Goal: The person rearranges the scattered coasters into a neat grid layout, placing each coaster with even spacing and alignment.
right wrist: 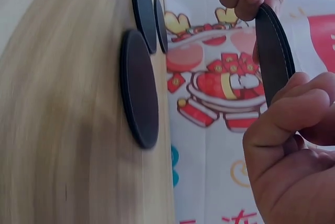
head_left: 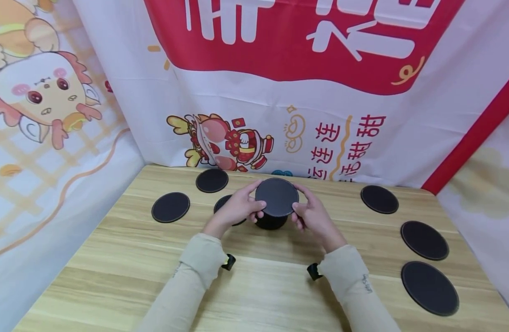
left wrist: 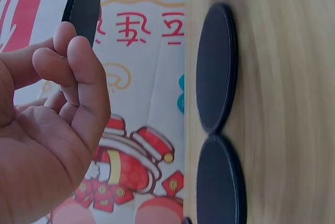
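Observation:
Both hands hold a round black coaster [head_left: 277, 197] with a stitched rim, raised over the middle of the table. My left hand [head_left: 238, 206] pinches its left edge between thumb and fingers, while my right hand [head_left: 314, 214] pinches the right edge. In the right wrist view the held coaster [right wrist: 272, 51] is seen nearly edge-on, and its rim looks layered. Beneath it, another black coaster [head_left: 271, 223] lies on the wood, partly covered in the head view. Just left of that, a further coaster [head_left: 222, 202] is partly hidden behind my left hand.
Two coasters lie at the table's left: one at the back [head_left: 212, 180] and one nearer [head_left: 170, 207]. Three more line the right side: a back one [head_left: 379, 199], a middle one [head_left: 424, 240] and a front one [head_left: 430, 288]. A printed cloth [head_left: 254, 92] hangs behind the wooden table [head_left: 254, 295].

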Available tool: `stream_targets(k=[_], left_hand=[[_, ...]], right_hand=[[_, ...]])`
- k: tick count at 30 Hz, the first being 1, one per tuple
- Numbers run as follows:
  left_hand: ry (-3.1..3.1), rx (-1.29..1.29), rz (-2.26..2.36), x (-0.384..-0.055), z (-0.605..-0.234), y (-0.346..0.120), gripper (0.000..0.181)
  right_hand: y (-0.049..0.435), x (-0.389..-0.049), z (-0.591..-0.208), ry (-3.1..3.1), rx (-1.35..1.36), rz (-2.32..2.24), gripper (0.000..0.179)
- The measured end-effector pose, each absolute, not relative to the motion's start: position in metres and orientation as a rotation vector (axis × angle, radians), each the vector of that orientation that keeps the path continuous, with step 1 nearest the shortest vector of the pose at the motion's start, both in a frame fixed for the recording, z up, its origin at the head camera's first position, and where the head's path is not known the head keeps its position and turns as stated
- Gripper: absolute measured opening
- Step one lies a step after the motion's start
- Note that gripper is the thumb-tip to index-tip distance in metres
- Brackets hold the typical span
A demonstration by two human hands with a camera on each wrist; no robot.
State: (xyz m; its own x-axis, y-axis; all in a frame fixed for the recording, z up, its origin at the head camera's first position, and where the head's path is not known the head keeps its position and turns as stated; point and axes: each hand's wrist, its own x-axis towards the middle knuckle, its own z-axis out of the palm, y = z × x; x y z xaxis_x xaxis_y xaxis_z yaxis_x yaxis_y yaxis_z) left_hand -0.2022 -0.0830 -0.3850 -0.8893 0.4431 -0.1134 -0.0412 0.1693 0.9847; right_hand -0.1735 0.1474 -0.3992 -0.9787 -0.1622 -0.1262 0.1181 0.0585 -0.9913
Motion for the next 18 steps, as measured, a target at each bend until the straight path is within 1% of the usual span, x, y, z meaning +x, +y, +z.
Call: stream_targets(k=[8,15,18], left_hand=[[2.037,0.295,1.777,-0.209,-0.397,-0.04,0.072],[2.019,0.208,1.826,-0.211,-0.417,-0.012,0.071],[2.037,0.222,1.805,-0.21,-0.427,-0.004,0.074]], right_hand=[[0.187,-0.175,-0.406,2.138,-0.03,-1.992,0.061],[0.215,-0.179,-0.416,2.151,-0.041,-1.949,0.061],[0.224,-0.18,-0.423,2.138,-0.037,-1.925,0.062]])
